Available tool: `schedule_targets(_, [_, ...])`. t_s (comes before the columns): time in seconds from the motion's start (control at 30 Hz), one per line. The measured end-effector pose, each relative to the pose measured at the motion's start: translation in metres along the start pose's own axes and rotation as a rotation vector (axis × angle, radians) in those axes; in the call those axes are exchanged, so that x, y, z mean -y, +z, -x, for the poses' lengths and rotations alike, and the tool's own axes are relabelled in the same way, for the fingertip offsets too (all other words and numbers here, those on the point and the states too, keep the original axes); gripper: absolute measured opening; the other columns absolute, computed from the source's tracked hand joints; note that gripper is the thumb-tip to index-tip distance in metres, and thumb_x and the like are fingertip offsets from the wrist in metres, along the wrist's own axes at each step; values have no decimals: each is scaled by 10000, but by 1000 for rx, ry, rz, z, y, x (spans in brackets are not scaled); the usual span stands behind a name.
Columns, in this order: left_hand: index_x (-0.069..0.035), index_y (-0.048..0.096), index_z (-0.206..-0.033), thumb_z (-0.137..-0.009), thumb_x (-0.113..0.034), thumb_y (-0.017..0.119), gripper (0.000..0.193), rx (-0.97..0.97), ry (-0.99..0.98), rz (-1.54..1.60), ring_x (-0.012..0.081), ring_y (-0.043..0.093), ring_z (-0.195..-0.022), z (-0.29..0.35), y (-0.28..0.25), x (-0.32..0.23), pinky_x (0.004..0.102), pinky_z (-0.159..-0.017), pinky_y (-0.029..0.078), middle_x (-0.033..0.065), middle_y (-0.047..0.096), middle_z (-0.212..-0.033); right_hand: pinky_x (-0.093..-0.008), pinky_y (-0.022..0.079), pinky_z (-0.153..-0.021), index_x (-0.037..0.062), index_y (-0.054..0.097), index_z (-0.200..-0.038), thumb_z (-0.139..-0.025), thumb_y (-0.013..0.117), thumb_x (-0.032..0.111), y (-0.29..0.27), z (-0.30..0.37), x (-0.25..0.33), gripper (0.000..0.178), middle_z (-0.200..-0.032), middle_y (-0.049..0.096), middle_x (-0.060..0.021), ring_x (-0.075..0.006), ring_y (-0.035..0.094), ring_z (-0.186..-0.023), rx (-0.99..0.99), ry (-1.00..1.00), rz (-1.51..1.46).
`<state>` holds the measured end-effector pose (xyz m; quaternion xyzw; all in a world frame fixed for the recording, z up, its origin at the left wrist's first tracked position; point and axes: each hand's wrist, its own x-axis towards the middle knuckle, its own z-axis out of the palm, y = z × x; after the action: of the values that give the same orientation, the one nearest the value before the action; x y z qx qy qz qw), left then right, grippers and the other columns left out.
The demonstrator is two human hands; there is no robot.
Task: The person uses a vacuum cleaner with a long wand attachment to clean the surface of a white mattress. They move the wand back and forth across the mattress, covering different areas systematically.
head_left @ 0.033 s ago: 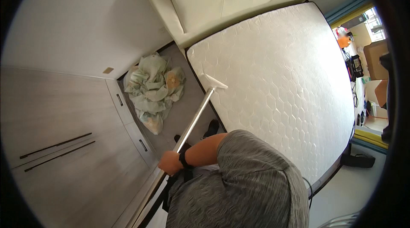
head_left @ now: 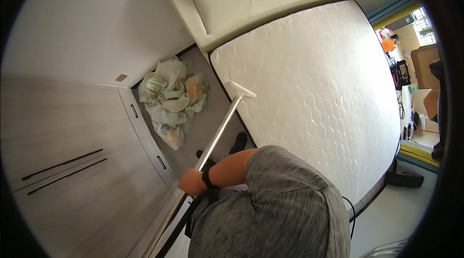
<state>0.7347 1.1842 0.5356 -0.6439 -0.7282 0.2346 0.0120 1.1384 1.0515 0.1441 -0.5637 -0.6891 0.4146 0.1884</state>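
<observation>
My right hand (head_left: 192, 182), with a black band on its wrist, is closed round the silver tube of a vacuum wand (head_left: 220, 132). The tube slants up and to the right from the lower left. At its far end a flat, whitish triangular nozzle (head_left: 240, 92) rests on the near-left edge area of a white quilted mattress (head_left: 309, 79). Below my right hand the tube continues toward the lower edge, next to a dark strap or hose. My left hand is out of view.
A cream padded headboard (head_left: 241, 2) borders the mattress's far side. Crumpled pale-green plastic bags (head_left: 171, 98) lie on the grey floor at left, beside a wood-grain cabinet (head_left: 63, 132). My dark shoes (head_left: 238, 143) stand by the bed. Boxes (head_left: 425, 67) are beyond the curtains at right.
</observation>
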Motion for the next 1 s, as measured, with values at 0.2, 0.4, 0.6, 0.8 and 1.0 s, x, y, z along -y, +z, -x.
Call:
schedule_targets(0.2, [-2, 662, -1051, -818, -182, 659, 294, 45, 397, -17, 380, 618, -905, -44, 0, -67, 459, -800, 478, 189, 672, -981, -457, 533, -652, 129, 698, -825, -790, 670, 291, -17, 26, -95, 168, -750, 667, -105, -302, 673, -734, -256, 187, 155])
schedule_targets(0.4, [-51, 672, -938, -729, -205, 694, 262, -141, 905, 13, 451, 597, -751, -15, 72, -203, 481, -683, 482, 215, 637, -790, -455, 458, -871, 146, 703, -896, -809, 654, 296, -115, 151, -195, 179, -932, 689, -88, -297, 638, -983, -318, 649, 382])
schedule_targets(0.6, [-45, 652, -950, -694, -186, 705, 297, 10, 758, 71, 434, 625, -812, -23, 95, -145, 489, -706, 474, 213, 652, -839, -455, 468, -914, 139, 704, -897, -782, 683, 316, -82, 90, -170, 211, -904, 691, -80, -303, 633, -985, -400, 600, 478])
schedule_targets(0.8, [-26, 662, -1018, -768, -192, 697, 302, 23, 459, -177, 407, 633, -847, -19, 59, -26, 465, -746, 495, 215, 665, -915, -390, 415, -915, 137, 677, -932, -779, 664, 254, -11, -37, -60, 193, -910, 661, -31, -256, 608, -973, -431, 449, 439])
schedule_targets(1.0, [-11, 664, -1059, -804, -193, 658, 313, -2, 216, -237, 367, 629, -912, -14, 32, 38, 460, -797, 487, 180, 680, -990, -390, 374, -948, 122, 680, -860, -769, 664, 220, 51, -28, 19, 134, -936, 642, -70, -260, 556, -1017, -683, 513, 313])
